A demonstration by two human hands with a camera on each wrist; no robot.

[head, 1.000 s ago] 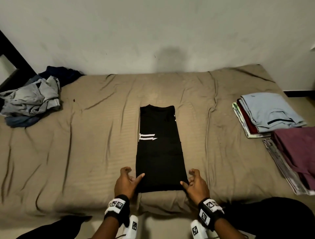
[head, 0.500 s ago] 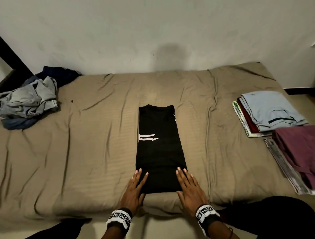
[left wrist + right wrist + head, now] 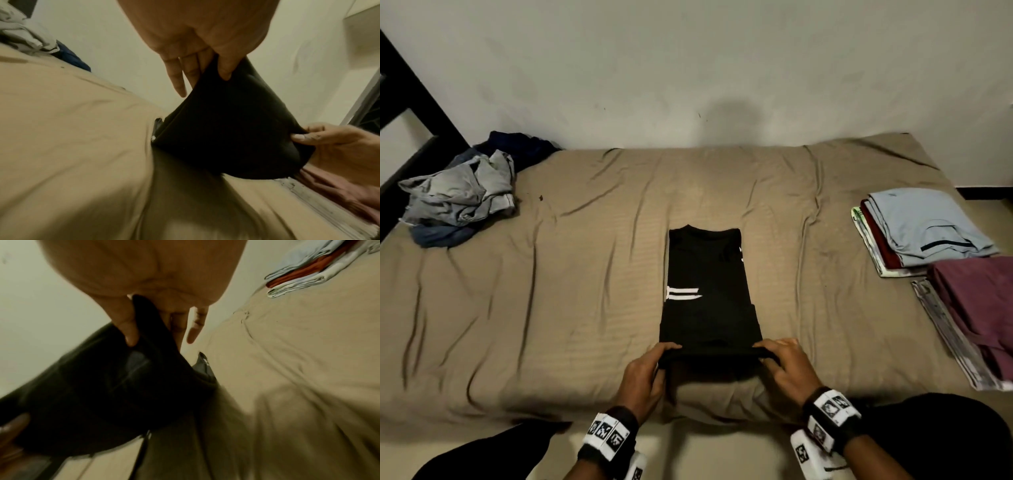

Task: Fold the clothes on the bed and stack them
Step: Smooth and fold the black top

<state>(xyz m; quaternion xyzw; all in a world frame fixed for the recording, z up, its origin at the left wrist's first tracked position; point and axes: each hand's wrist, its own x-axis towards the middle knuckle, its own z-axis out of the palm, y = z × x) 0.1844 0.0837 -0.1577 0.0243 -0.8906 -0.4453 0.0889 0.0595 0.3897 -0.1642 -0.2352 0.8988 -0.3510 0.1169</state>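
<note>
1. The black shirt [image 3: 709,294] lies in the middle of the bed [image 3: 551,308], already folded into a long narrow strip with its collar toward the wall.
2. The left hand [image 3: 643,373] pinches the near left corner of the shirt's hem between thumb and fingers. The right hand [image 3: 787,366] pinches the near right corner in the same way. Neither grip is released or empty; each one grasps cloth.
3. Both corners are held at once, I judge, so that the hem stays straight and level when it is carried toward the collar for the next fold.
4. The near end of the shirt is lifted a little off the bed, while the far part is flat on the sheet. In the left wrist view the raised cloth hangs as a dark pocket between the two hands.
5. The shirt is plain black with white stripes [image 3: 683,294] at its left edge, about halfway along.
6. Right of the shirt, near the bed's edge, lie the folded stacks [image 3: 924,236], probably placed there so that the middle is free for folding.
7. Left of the shirt, at the far corner, is the unfolded heap [image 3: 462,195]. How many pieces it holds I cannot tell, as the view is dim.
</note>
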